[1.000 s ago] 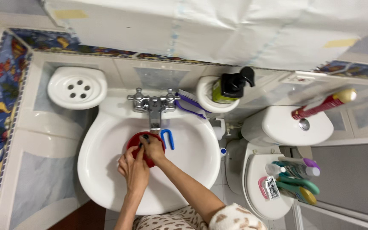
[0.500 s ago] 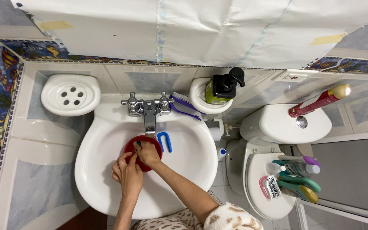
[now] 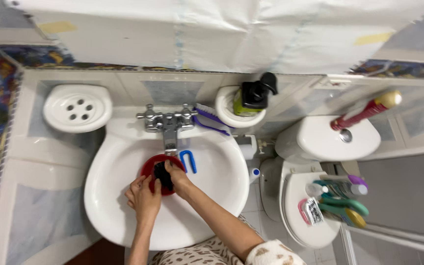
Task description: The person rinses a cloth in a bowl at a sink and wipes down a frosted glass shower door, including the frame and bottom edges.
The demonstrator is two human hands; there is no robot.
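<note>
Bowl point(image 3: 148, 169), red and round, sits in the middle of the sink point(image 3: 123, 216), directly under the tap point(image 3: 169, 128), and both your hands meet over it. Your right hand point(image 3: 176, 175) is nearer its centre: it comes in from the lower right and its fingers close on a small dark object point(image 3: 161, 175), which lies inside the bowl with its long axis running roughly from the tap toward you. What that dark thing is you cannot tell from here. Your left hand point(image 3: 142, 197) comes in from below and slightly left; its fingers curl against the near rim of the bowl, steadying it, though whether they pinch the rim or only press on it is not clear.

Just right of the bowl, touching or almost touching its edge, a blue U-shaped piece point(image 3: 189, 160) lies on the basin. Behind the tap, to its right, a purple brush point(image 3: 209, 119) rests on the sink ledge, with a dark pump bottle point(image 3: 251, 98) in a white holder beside it. An empty soap dish point(image 3: 77, 108) hangs on the wall to the left. Farther right stands the toilet point(image 3: 320, 142), with several bottles point(image 3: 342, 198) on its closed lid.
</note>
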